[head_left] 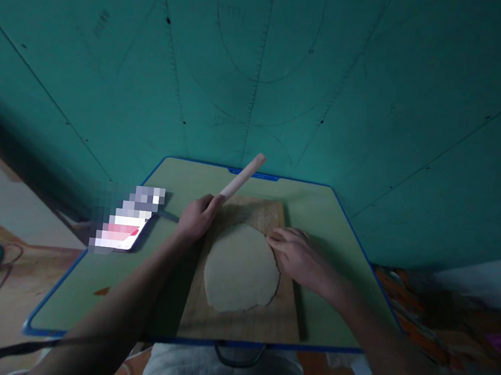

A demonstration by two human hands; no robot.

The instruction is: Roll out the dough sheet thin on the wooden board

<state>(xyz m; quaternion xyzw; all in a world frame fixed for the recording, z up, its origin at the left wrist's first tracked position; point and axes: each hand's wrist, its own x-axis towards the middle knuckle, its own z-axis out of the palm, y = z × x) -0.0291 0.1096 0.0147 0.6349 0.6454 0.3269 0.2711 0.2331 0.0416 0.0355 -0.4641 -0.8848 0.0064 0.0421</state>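
A flat, roughly round sheet of dough (242, 270) lies on a wooden board (240, 328). My left hand (196, 216) is wrapped around the lower end of a rolling pin (243, 176), which slants up and away to the right beyond the board's far left corner. At the dough's upper right edge, my right hand (291, 248) has its fingers drawn together on the rim of the sheet. Its fingertips partly cover that edge.
The board rests on a pale green folding table (330, 232) with a blue rim. Left of my hand lie a blurred, lit phone-like device (128, 222) and a dark narrow strip (167, 216). A green wall (290, 66) stands behind; a black handle (238, 362) hangs at the front.
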